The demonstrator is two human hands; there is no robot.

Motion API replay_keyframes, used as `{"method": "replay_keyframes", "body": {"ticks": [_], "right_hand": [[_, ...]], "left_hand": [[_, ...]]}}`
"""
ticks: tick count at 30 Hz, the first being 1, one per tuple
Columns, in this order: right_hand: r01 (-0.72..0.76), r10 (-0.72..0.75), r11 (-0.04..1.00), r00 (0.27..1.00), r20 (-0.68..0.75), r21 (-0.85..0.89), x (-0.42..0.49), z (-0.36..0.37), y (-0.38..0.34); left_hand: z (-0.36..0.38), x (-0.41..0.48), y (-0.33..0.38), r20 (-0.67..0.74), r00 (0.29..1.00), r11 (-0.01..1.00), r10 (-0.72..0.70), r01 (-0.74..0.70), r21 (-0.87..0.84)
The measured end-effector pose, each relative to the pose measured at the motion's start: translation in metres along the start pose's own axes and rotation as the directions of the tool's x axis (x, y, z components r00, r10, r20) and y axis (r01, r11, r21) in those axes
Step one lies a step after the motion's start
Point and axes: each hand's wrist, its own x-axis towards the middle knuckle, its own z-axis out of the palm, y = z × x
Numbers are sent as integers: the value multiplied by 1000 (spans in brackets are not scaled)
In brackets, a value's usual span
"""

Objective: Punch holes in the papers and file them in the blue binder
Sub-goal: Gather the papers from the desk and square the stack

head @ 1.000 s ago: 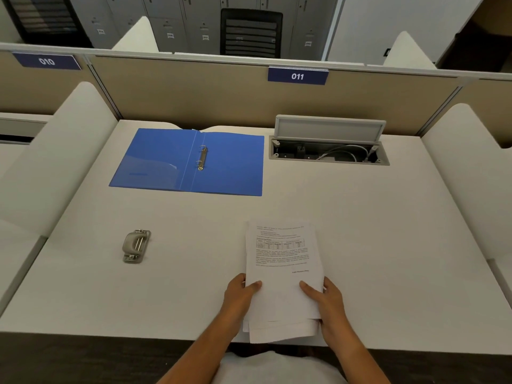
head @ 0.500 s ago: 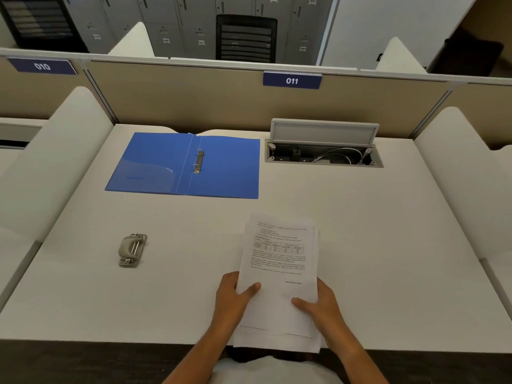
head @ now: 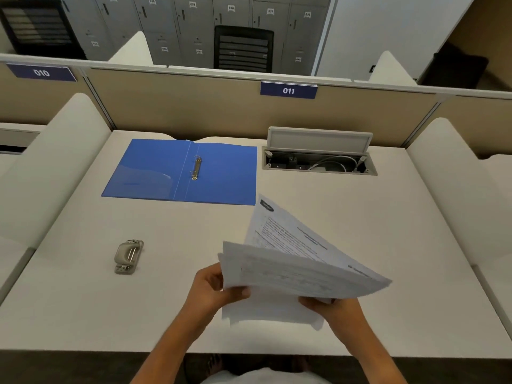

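Observation:
A stack of printed white papers [head: 299, 261] is lifted off the desk and fanned, tilted up to the right. My left hand [head: 213, 289] grips its near left corner and my right hand [head: 335, 309] holds its near right edge. The blue binder [head: 221, 176] lies open flat at the back left of the desk, its metal rings [head: 196, 169] on the spine. A grey hole punch [head: 128, 256] sits on the desk to the left of my hands.
The white desk [head: 388, 217] has an open cable tray [head: 318, 159] with wires at the back right. White side dividers [head: 50, 167] stand on both sides, and a tan partition labelled 011 [head: 288, 90] closes the back.
The papers lay flat on the desk under my hands before. Now both hands have raised them, and the sheets are fanned apart and turned to the right.

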Motion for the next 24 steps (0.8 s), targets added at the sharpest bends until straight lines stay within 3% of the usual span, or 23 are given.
{"method": "replay_keyframes", "body": {"ticks": [2,4,5,7,8,10,13,14,17,24], "right_hand": [[-44,46,996,998,33,-75,-1,-4,-1],[-32,46,995,986,159,-93,5,-13,-4],[12,12,993,978,207,-117,8,-16,-6],[109,-86,988,976,200,-110,8,-18,-7],[148,-129,985,974,187,-93,9,-20,-7],[155,-144,987,968,205,-42,11,-25,-2],[30,-41,999,960,276,44,22,-27,-4],[35,-48,998,958,283,52,23,-27,-3],[129,-134,991,971,200,38,18,-23,0],[224,-228,974,954,197,39,17,-28,0]], "left_hand": [[4,3,13,-25,998,987,57,-53,154],[5,11,22,-56,985,962,163,-146,231],[-2,9,26,-52,953,918,298,-271,289],[-5,11,28,-27,939,889,342,-314,332],[-7,10,21,94,921,855,377,-386,346],[-4,22,11,78,943,837,323,-323,442],[-6,23,-2,91,967,911,238,-255,326],[-5,23,-5,79,960,904,270,-280,323],[-5,22,-8,118,897,827,426,-439,351],[-4,20,11,149,853,797,500,-521,307]]}}
